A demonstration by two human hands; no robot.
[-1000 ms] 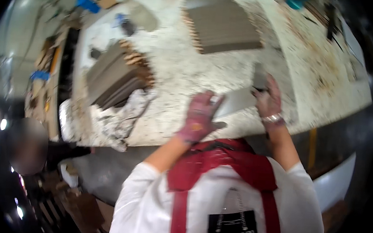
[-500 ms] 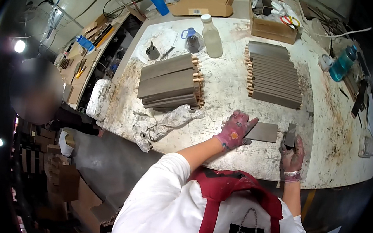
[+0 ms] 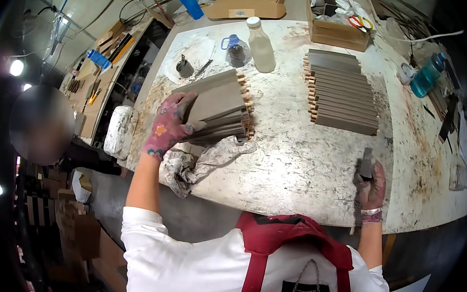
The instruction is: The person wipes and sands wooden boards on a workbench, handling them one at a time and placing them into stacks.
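Observation:
On the left side of the white worktable lies a stack of flat grey panels (image 3: 216, 92) with tan peg-like pieces along its right ends. My left hand (image 3: 169, 123), in a stained pink flowered glove, is at the stack's left end. Its fingers and thumb close round the edge of a grey panel there; part of the grip is hidden. Near the table's front right, my gloved right hand (image 3: 371, 189) holds a small dark-grey flat block (image 3: 366, 163) upright. What the block is made of cannot be told. A crumpled stained rag (image 3: 210, 160) lies just in front of the stack.
A second row of grey panels (image 3: 342, 94) lies at the back right. Behind stand a capped bottle (image 3: 261, 46), a blue-handled jug (image 3: 236, 52), a cardboard box (image 3: 338, 33) with scissors and a teal bottle (image 3: 428, 76). Another person (image 3: 43, 125) is at the far left.
My left hand has moved left from the middle of the table to the left stack. The grey panel it touched is gone from the middle. My right hand stays nearly in place with the block.

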